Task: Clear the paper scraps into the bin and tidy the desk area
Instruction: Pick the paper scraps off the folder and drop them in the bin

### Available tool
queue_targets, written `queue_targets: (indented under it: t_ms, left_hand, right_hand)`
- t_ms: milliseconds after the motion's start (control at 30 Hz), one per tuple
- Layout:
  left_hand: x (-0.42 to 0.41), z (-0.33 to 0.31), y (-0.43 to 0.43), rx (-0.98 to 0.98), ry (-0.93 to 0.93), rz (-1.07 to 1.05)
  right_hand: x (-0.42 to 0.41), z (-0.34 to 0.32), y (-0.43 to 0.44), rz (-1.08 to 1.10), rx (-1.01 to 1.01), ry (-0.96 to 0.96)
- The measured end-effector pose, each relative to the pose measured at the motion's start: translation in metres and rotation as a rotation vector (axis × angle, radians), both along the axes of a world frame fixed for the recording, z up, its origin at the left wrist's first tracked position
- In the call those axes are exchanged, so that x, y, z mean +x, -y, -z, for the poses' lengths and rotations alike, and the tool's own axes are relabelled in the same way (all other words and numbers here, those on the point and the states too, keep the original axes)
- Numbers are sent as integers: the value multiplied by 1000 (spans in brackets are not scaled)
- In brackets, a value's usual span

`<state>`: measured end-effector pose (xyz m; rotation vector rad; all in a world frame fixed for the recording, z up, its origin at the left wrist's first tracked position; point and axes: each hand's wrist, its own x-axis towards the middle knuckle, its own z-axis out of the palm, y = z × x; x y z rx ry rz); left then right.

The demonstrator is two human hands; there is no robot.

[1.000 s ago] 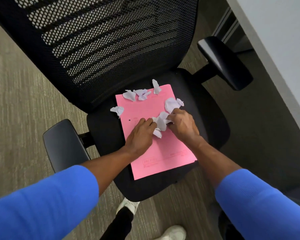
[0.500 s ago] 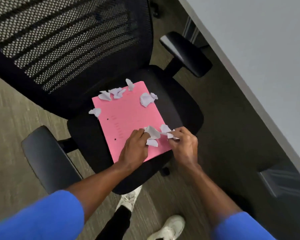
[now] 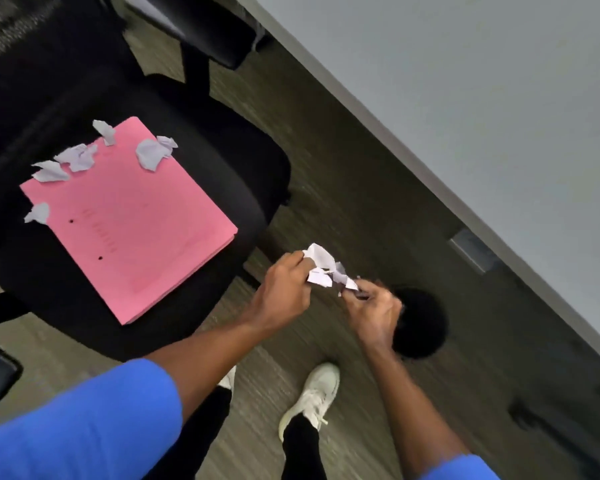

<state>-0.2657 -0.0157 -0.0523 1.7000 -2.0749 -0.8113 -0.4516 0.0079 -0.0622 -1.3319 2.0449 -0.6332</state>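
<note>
A bunch of crumpled white paper scraps (image 3: 324,268) is held between my left hand (image 3: 284,292) and my right hand (image 3: 373,310), off the chair's right side and above the floor. Both hands grip the bunch. A pink folder (image 3: 129,220) lies on the black chair seat (image 3: 243,181). Several more white scraps (image 3: 153,154) rest along the folder's far edge, and one scrap (image 3: 39,213) lies at its left edge. A dark round shape (image 3: 420,323), blurred, sits on the floor just right of my right hand; I cannot tell if it is the bin.
The grey desk top (image 3: 482,98) runs diagonally across the right side. The chair's mesh back (image 3: 32,36) and an armrest (image 3: 215,32) are at the top left. My white shoes (image 3: 312,396) stand on the carpet below my hands.
Both hands lifted the gathered scraps off the pink folder and carried them right, clear of the chair seat. My view swung right toward the desk and floor.
</note>
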Motion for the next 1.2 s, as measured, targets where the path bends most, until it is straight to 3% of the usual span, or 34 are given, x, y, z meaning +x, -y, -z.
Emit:
queue_targets:
  t_ms: [100, 200, 267, 333, 467, 700, 933, 1000, 1100, 1200]
  left_hand:
    - [-47, 16, -12, 71, -10, 57]
    - [-92, 34, -23, 172, 13, 85]
    - [-120, 45, -30, 246, 56, 122]
    - [-146, 56, -36, 246, 32, 138]
    - [-190, 79, -48, 216, -79, 165]
    - [-247, 134, -60, 350, -27, 211]
    - [-279, 178, -55, 489, 41, 128]
    - [-285, 188, -52, 545, 52, 131]
    - [-291, 203, -51, 621, 68, 157]
    - [-289, 209, -52, 700, -72, 181]
  right_hand:
    - [-46, 22, -32, 142, 145, 9]
    - [-87, 41, -57, 258, 159, 7]
    - [-109, 53, -70, 404, 164, 114]
    - [-131, 65, -81, 509, 184, 191]
    - [-172, 87, -94, 582, 217, 99]
    - [-218, 120, -107, 477, 158, 20]
    - [-254, 153, -99, 400, 318, -87]
    - [-262, 162, -94, 394, 351, -46]
    - [-266, 174, -87, 442, 350, 191]
    - [-268, 184, -84, 446, 337, 231]
